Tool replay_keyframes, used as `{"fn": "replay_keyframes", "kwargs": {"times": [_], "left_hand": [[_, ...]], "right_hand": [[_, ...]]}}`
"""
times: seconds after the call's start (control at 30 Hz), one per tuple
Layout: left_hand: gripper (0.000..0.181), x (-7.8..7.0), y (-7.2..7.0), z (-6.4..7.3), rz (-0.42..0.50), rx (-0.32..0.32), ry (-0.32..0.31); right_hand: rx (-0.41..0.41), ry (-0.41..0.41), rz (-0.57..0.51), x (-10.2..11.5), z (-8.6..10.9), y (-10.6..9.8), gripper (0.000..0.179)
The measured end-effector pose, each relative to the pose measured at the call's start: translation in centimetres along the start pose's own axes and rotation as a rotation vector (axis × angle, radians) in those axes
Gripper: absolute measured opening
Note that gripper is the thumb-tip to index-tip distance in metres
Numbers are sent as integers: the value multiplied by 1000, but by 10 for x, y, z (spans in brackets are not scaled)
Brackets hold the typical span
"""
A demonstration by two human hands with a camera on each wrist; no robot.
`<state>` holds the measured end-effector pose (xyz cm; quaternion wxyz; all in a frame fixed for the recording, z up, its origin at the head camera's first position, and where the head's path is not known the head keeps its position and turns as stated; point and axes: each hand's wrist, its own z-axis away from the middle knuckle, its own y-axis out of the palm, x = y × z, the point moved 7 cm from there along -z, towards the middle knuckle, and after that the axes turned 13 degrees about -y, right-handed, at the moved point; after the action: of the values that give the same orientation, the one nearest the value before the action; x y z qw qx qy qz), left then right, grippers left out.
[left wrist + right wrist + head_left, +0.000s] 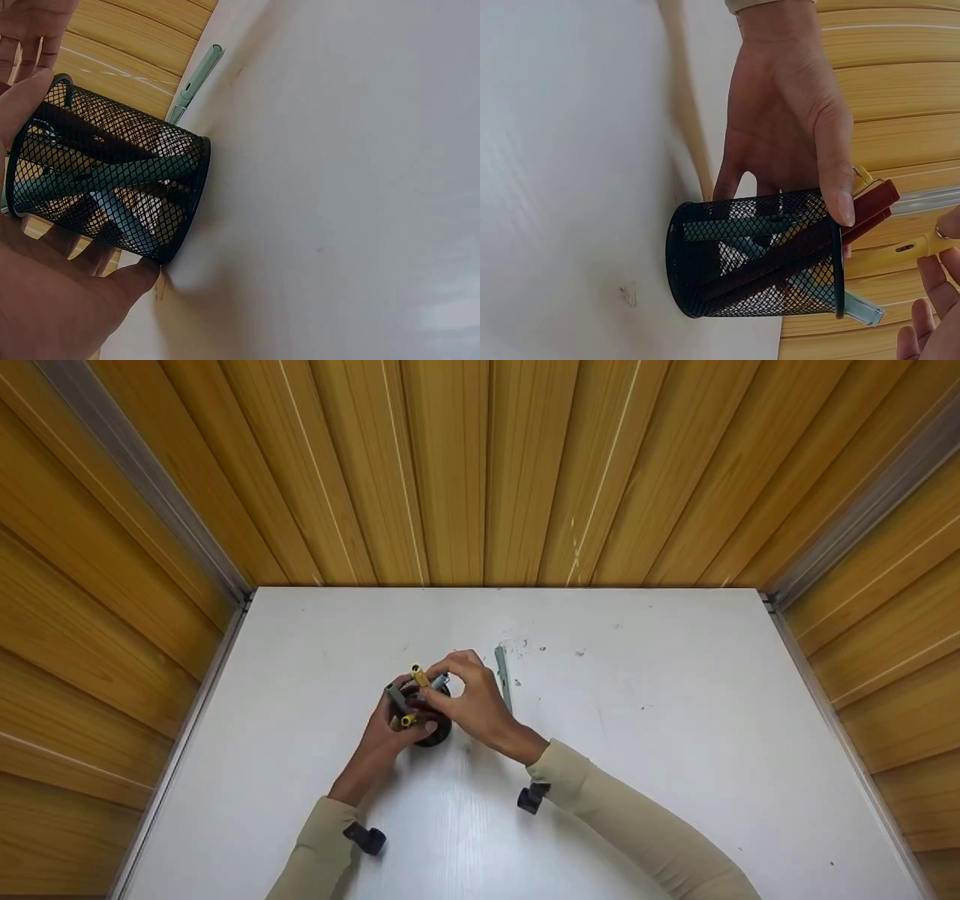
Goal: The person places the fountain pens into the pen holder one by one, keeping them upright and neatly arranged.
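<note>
A black mesh pen holder [757, 255] stands on the white table, and my left hand [381, 739] grips its side, thumb near the rim. Inside it are several pens, among them dark red pens [870, 206], a grey pen [398, 700], a second yellow pen [408, 721] and a pale blue-green pen [861, 309]. My right hand [480, 701] pinches the upper end of a yellow pen [892, 259] at the holder's mouth; the pen's lower part runs in behind the mesh. Beyond the right hand, a light green pen [199, 79] lies on the table.
The white table [675, 720] has small dark marks [542, 648] near the light green pen. Yellow wood-look panels [525, 472] close off the back and both sides, with grey metal strips at the corners.
</note>
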<state>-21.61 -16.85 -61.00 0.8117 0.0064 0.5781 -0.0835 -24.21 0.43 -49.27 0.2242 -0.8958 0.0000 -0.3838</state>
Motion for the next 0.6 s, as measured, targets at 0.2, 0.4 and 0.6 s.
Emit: {"fn": "replay_keyframes", "kwargs": {"times": [0.2, 0.4, 0.6], "left_hand": [[91, 0, -1, -1, -10, -9, -1], [90, 1, -1, -1, 6, -6, 0], [90, -1, -1, 0, -14, -21, -9]], "right_hand": [[-5, -7, -10, -3, 1, -4, 17], [-15, 1, 18, -10, 5, -13, 16], [-25, 29, 60, -25, 12, -23, 17]]}}
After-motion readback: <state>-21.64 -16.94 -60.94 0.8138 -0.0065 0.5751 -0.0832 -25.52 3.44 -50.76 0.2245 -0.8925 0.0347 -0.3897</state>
